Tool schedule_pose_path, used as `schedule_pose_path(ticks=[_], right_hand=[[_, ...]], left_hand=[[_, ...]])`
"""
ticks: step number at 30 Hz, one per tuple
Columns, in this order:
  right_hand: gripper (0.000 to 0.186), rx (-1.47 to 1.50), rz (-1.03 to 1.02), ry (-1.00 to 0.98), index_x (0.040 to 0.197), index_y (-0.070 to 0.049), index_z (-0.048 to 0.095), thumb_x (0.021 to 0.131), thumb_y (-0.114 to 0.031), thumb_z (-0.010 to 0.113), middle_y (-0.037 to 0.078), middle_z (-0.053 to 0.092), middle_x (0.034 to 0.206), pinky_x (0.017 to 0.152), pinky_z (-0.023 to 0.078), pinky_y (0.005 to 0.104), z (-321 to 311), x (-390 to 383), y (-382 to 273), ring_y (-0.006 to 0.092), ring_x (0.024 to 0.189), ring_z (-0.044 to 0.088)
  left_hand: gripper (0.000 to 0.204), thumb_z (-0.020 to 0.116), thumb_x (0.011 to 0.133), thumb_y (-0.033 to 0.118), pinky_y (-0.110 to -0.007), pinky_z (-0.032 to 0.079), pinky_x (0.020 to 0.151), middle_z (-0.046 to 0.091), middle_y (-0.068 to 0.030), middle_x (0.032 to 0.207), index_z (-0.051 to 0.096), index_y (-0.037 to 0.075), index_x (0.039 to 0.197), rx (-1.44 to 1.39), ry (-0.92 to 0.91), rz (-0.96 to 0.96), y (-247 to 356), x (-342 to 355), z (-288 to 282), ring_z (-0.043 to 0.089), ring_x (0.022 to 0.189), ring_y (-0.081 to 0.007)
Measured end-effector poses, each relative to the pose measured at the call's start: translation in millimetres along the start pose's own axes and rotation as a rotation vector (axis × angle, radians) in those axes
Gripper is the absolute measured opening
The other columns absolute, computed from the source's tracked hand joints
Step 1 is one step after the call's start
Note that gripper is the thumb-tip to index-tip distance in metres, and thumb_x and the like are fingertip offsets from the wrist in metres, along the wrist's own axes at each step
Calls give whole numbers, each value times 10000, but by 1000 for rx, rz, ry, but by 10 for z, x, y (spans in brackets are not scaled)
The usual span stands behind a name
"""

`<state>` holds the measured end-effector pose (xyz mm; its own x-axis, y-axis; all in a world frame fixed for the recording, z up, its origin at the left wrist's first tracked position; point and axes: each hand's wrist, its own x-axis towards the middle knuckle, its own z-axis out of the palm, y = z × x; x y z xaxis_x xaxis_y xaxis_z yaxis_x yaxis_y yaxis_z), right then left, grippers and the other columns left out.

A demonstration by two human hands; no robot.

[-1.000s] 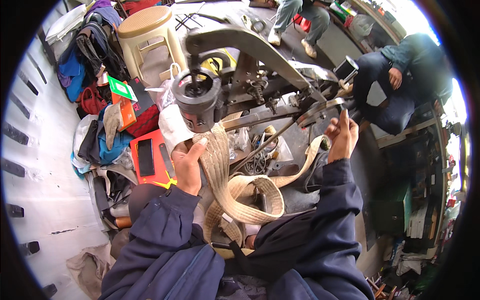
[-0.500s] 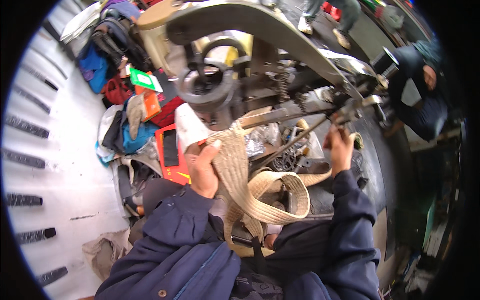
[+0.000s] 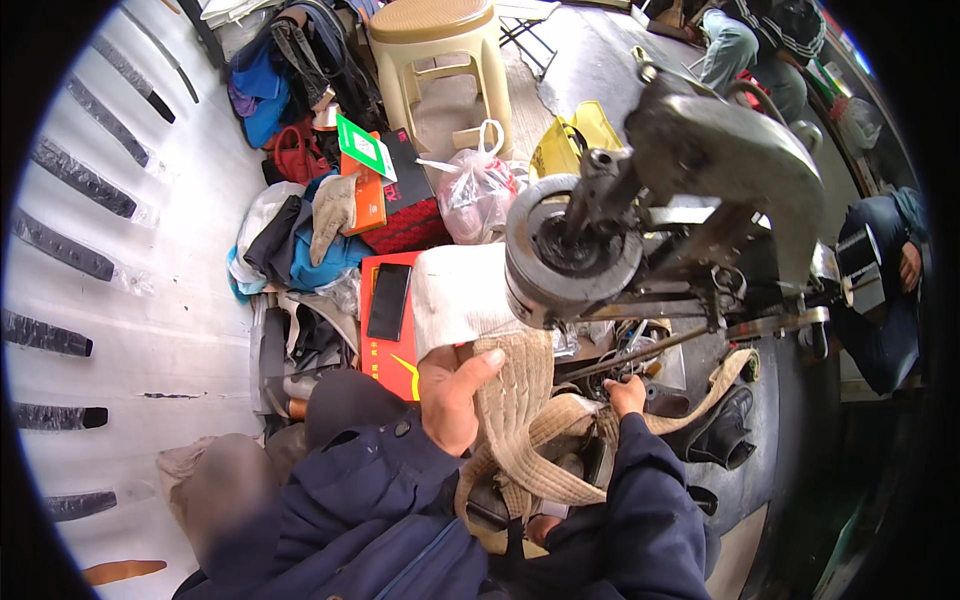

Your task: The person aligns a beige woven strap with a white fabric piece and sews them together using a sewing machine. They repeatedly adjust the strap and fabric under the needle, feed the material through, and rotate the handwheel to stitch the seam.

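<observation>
- Pale wall [image 3: 200, 330] with dark strips [image 3: 85, 170] runs along my left, a beige stool [image 3: 435, 18] stands beyond, and another person's legs [image 3: 875, 320] show at the far right.
- My left hand [image 3: 450, 402] grips a wide beige strap [image 3: 518, 385], thumb on top, just below the round head [image 3: 570, 275] of a dark metal machine [image 3: 725, 145]. White cloth [image 3: 458, 290] lies by the strap's upper end; I can't tell whether they are joined.
- Below my grip the strap falls in loops, and one length trails right, near a black shoe [image 3: 728, 430].
- I'd judge it fairly light, thick and springy, rough rather than slippery, hardly fragile. Best held flat across its width, close under the head, so it won't twist.
- My right hand [image 3: 628, 396] reaches down beside the loops; whether its fingers hold anything I can't tell.
- Among containers, a clear plastic bag [image 3: 472, 205] shows pinkish contents I can't make out; a yellow bag [image 3: 560, 150] hides its own.
</observation>
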<state>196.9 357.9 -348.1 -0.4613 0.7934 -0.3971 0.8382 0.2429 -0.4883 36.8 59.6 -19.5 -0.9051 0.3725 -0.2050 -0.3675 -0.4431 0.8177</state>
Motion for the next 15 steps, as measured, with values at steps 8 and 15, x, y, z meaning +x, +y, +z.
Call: schedule_pose_path(ticks=[8, 15], right_hand=[[551, 31, 26, 50, 1081, 39, 622, 693, -293, 828, 267, 690, 1046, 925, 499, 430, 208, 186, 200, 403, 1010, 667], [405, 828, 265, -73, 713, 28, 622, 795, -297, 850, 73, 617, 643, 490, 477, 338, -330, -325, -208, 183, 474, 559]], left_hand=[[471, 607, 906, 114, -336, 440, 1016, 641, -109, 1241, 526, -43, 1343, 116, -50, 90, -54, 8, -45, 605, 1135, -198], [353, 556, 986, 106, -317, 419, 1026, 621, -86, 1280, 571, -60, 1297, 75, -59, 166, -102, 67, -72, 569, 1158, -175]])
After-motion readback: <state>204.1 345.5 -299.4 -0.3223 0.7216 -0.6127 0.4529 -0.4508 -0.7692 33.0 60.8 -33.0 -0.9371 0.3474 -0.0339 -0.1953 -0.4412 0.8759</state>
